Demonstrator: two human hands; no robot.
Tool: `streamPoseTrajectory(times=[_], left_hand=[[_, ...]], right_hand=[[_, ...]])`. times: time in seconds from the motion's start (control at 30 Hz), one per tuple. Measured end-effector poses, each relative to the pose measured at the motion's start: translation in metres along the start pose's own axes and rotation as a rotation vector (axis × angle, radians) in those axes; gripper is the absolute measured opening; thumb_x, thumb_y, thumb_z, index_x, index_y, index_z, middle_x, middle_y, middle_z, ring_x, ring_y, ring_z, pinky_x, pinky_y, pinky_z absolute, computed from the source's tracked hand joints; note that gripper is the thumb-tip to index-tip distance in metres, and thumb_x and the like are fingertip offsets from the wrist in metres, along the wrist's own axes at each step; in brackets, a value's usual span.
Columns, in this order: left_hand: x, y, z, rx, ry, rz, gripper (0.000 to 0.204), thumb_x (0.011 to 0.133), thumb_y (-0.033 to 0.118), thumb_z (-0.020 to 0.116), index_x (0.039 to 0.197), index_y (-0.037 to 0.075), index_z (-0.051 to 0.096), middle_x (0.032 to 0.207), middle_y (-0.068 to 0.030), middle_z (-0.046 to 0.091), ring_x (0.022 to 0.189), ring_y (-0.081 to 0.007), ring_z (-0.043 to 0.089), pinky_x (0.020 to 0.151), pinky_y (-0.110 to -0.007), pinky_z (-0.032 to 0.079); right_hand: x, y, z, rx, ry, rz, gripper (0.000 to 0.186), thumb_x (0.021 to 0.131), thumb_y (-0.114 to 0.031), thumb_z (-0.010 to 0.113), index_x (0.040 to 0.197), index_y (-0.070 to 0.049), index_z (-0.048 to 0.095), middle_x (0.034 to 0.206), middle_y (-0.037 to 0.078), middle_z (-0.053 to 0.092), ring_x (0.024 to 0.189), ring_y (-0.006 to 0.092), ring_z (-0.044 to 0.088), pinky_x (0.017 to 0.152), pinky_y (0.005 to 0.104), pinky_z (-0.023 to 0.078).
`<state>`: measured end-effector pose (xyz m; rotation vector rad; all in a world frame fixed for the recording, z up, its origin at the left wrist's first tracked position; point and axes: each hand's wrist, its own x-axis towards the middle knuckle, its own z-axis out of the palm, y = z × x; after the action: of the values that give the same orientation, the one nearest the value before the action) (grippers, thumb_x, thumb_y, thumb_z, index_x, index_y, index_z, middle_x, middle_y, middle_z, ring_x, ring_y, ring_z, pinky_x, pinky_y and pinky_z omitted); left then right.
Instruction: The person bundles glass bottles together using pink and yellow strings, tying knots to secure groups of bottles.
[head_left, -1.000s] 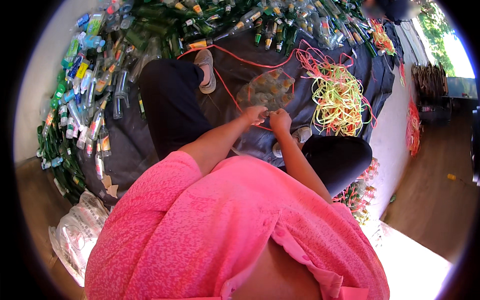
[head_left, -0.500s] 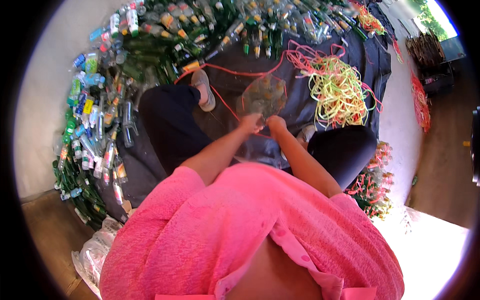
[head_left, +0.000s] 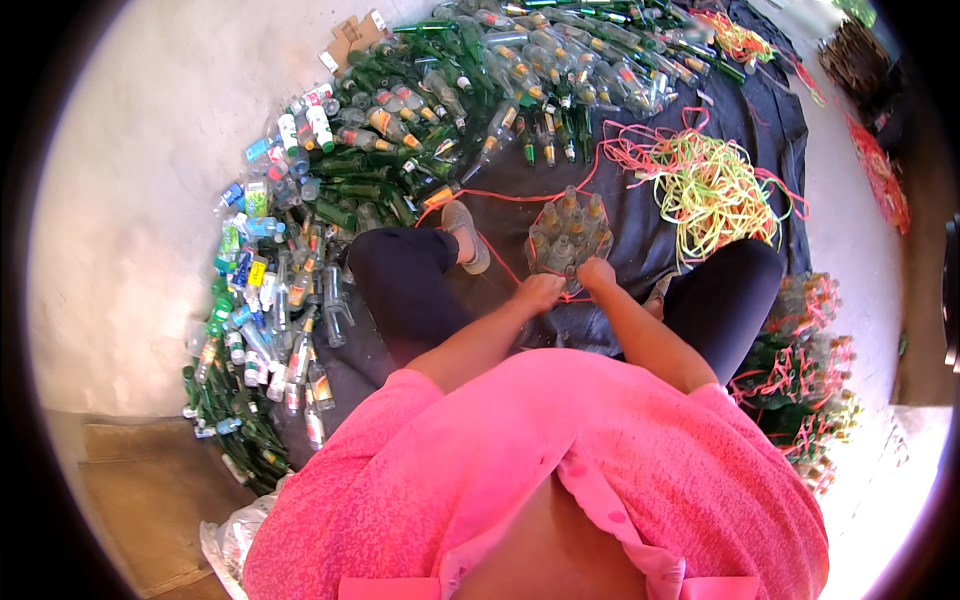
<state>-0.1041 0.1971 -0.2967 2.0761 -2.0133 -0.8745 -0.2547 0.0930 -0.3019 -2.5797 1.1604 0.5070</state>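
Observation:
Between my bent knees, a tight cluster of clear glass bottles (head_left: 568, 240) stands upright, necks up, on the black sheet. A thin red plastic strap (head_left: 515, 198) runs round the cluster and trails in a loose loop toward my left shoe. My left hand (head_left: 541, 292) is closed on the strap at the cluster's near side. Close beside it, my right hand (head_left: 597, 274) is also closed at the strap, against the near right bottles. A short piece of strap shows between the two fists; the fingertips are hidden.
Loose green and clear bottles (head_left: 400, 130) heap along the far and left sides. A tangle of yellow and red straps (head_left: 715, 195) lies right of the cluster. Strapped bottle bundles (head_left: 800, 370) stand beyond my right knee. The black sheet (head_left: 500, 230) lies underneath.
The whole view has shifted, so the scene sits further right and lower. The bottle cluster, blurred before, now shows sharply. Both hands stay closed at its near side, slightly further apart.

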Motion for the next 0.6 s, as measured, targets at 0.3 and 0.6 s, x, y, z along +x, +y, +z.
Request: streamPoseTrajectory(times=[0.3, 0.6], left_hand=[[-0.034, 0.083, -0.125, 0.303, -0.031, 0.024, 0.034, 0.086, 0.036, 0.058, 0.095, 0.006, 0.072, 0.099, -0.0187, 0.070, 0.093, -0.0333, 0.068, 0.081, -0.046, 0.053], [-0.030, 0.037, -0.130, 0.431, -0.512, -0.002, 0.024, 0.072, 0.015, 0.067, 0.092, 0.006, 0.075, 0.096, -0.0156, 0.072, 0.090, -0.0300, 0.070, 0.078, -0.042, 0.056]], right_hand=[[-0.009, -0.009, -0.019, 0.481, 0.115, 0.250, 0.031, 0.083, -0.021, 0.053, 0.094, -0.001, 0.073, 0.103, 0.023, 0.069, 0.100, 0.0372, 0.067, 0.085, 0.0438, 0.054], [0.011, 0.003, 0.018, 0.383, 0.108, 0.162, 0.031, 0.083, -0.026, 0.057, 0.094, -0.001, 0.073, 0.102, 0.022, 0.069, 0.098, 0.0382, 0.067, 0.085, 0.0457, 0.053]])
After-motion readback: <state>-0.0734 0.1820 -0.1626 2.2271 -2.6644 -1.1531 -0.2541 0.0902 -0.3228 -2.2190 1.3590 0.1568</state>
